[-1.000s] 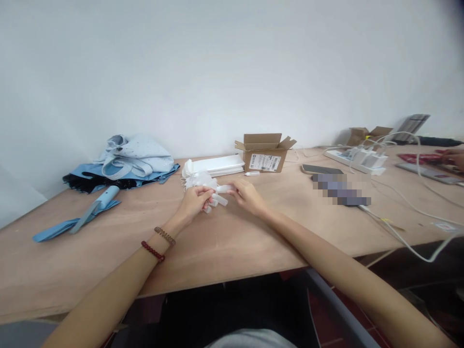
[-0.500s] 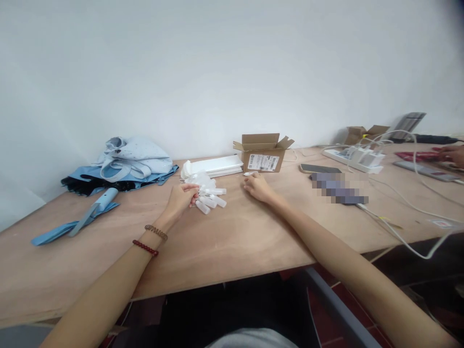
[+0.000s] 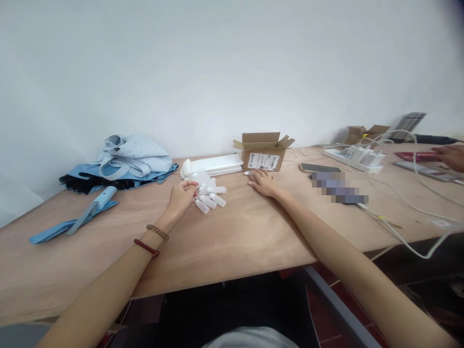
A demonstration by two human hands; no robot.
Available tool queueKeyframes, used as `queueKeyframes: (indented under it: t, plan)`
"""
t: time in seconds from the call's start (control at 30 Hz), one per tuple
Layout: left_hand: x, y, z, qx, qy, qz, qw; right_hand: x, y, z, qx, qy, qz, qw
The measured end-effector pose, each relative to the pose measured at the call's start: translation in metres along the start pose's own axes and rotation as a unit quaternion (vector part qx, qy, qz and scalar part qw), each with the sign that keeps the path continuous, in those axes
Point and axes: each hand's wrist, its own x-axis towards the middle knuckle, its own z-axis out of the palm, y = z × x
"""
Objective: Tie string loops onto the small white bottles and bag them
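My left hand [image 3: 183, 197] is closed in a pinch at the left side of a cluster of small translucent white plastic bottles [image 3: 210, 199]. What its fingertips hold is too small to make out. The bottles lie fanned out on the wooden table [image 3: 232, 241]. My right hand [image 3: 264, 182] lies palm down in front of a cardboard box [image 3: 261, 157], fingers spread. A small white piece [image 3: 248, 173] is on the table by its fingertips; whether they touch it I cannot tell. Behind the bottles is a stack of white flat boxes or sheets [image 3: 217, 165].
At left lie a pale blue bag [image 3: 137, 157], a blue umbrella [image 3: 96, 200] and its strap. On the right are phones [image 3: 319, 168], a power strip [image 3: 357, 159] with white cables, and another person's hand [image 3: 451, 157] near a red packet [image 3: 416, 156].
My right hand has shifted slightly right and its fingers have spread from a more curled pose. My left hand stays by the bottles. The other person's hand has moved a little.
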Motion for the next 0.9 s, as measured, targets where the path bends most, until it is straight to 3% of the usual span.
queueKeyframes:
  t: [0.27,0.53,0.8,0.9]
  plan:
    - [0.003,-0.005,0.000,-0.005,-0.001,0.010,1.000,-0.002,-0.005,-0.005,-0.017,0.059,0.024,0.998]
    - [0.001,-0.004,0.003,-0.017,-0.001,-0.002,1.000,0.000,-0.002,-0.002,0.014,-0.027,0.007,1.000]
    - [0.000,-0.001,0.002,-0.026,-0.005,0.005,1.000,-0.004,-0.010,-0.008,-0.023,0.055,0.020,0.998]
    - [0.000,-0.003,0.002,-0.024,-0.009,0.006,1.000,-0.006,-0.013,-0.008,-0.030,0.070,-0.006,0.997]
